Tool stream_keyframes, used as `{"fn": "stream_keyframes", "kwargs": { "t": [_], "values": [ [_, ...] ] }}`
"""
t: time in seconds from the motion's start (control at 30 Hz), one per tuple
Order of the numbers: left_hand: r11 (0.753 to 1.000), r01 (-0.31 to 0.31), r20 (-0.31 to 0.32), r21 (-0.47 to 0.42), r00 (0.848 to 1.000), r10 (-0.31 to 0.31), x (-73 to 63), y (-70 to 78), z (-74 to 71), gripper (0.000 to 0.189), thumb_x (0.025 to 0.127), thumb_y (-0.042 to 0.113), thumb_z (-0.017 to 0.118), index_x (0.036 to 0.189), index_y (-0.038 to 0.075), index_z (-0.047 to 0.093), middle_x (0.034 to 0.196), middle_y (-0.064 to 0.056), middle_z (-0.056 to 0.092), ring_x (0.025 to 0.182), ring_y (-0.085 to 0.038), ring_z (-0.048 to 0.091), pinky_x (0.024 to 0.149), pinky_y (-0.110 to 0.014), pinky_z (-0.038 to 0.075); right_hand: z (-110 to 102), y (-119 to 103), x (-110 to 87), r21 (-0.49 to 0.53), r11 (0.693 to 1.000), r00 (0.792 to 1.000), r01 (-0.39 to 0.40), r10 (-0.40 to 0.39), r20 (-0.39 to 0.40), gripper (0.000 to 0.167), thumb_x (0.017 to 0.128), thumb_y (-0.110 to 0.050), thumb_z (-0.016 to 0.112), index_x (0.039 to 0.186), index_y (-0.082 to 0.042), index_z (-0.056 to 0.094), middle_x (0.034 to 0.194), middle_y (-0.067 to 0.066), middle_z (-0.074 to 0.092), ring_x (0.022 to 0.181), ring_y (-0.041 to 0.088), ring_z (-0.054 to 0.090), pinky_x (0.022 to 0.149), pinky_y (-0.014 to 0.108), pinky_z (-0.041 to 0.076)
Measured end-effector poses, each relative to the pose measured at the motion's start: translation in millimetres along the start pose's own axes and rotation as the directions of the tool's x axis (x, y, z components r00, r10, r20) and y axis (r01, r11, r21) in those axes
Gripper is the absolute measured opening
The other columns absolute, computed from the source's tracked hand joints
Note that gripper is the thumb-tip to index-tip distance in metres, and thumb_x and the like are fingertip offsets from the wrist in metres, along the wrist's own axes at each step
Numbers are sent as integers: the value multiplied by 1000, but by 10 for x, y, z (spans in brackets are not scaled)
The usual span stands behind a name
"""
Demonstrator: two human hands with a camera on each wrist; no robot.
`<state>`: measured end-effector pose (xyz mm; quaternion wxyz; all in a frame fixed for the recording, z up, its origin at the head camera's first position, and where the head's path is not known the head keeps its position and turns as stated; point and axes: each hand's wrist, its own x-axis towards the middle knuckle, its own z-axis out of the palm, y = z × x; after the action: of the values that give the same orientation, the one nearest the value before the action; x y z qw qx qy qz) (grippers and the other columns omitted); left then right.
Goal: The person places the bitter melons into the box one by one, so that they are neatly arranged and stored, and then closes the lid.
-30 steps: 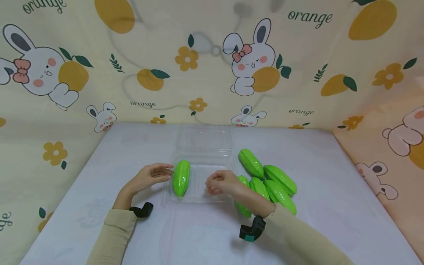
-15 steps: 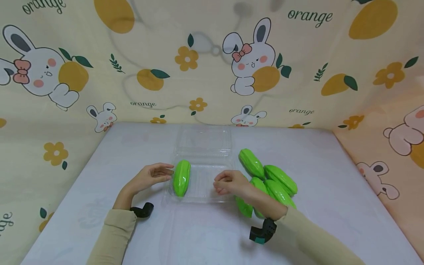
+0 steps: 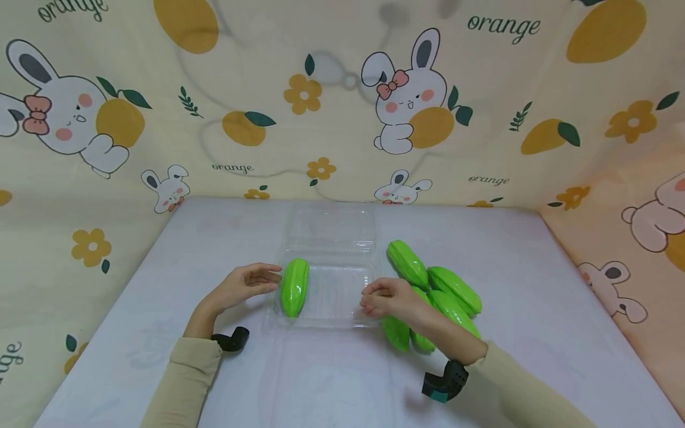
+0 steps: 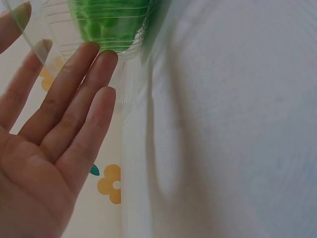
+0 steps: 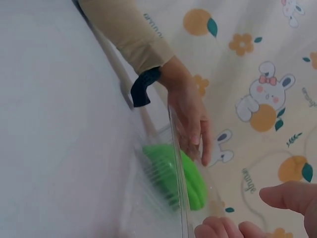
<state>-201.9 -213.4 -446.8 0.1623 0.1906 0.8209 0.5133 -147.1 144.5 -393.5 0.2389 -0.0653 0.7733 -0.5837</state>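
Cartoon rabbits and oranges cover the cloth backdrop (image 3: 342,101) that walls in a pale table (image 3: 535,285), and on it sits a clear plastic clamshell box (image 3: 329,294) with its lid (image 3: 330,226) folded flat towards the far side. One green star fruit (image 3: 294,287) already lies inside the tray, along its left wall, so the packing looks barely begun — a single piece in, and a heap of five or so green star fruits (image 3: 436,297) still lying on the table just to the right of the box. The person's left hand (image 3: 243,286) rests at the left wall of the tray with its fingers straight and relaxed; from the left wrist view the fingertips (image 4: 101,54) touch the ribbed clear plastic right by the fruit inside, steadying rather than gripping. The right hand (image 3: 387,297) hovers over the tray's right edge, beside the heap, its fingers loosely curled and holding nothing that I can see — the right wrist view shows only a thumb and bent fingertips (image 5: 218,229) near the clear wall. Judging from this, most of the work is left: the heap must go in, and the lid is yet to be closed.
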Motion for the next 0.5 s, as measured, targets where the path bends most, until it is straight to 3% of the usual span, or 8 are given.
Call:
{"fn": "stream_keyframes", "kwargs": {
  "t": [0.17, 0.33, 0.5],
  "values": [
    [1000, 0, 5, -2, 1000, 0, 0, 6, 1, 49, 91, 22, 66, 133, -1, 53, 127, -23, 64, 111, -19, 64, 87, -16, 51, -81, -21, -46, -5, 1000, 1000, -1, 1, -10, 37, 92, -16, 63, 114, 11, 54, 104, 27, 68, 88, 20, 70, 83, 34, 59],
    [1000, 10, 0, 7, 1000, -10, -2, 4, 2, 49, 92, 23, 66, 133, 1, 52, 127, -22, 63, 110, -17, 64, 88, -16, 51, -149, -28, -68, -24, 1000, 1000, 9, -9, 9, 38, 94, -15, 61, 117, 14, 51, 108, 30, 66, 92, 20, 70, 84, 32, 58],
    [1000, 7, -5, 9, 1000, -7, -6, 15, 13, 49, 92, 24, 66, 133, 1, 53, 126, -22, 64, 107, -9, 64, 88, -18, 52, -206, -19, -92, -38, 999, 1000, -2, 2, -7, 36, 93, -16, 62, 116, 11, 53, 99, 17, 68, 89, 18, 71, 84, 32, 59]
  ]
}}
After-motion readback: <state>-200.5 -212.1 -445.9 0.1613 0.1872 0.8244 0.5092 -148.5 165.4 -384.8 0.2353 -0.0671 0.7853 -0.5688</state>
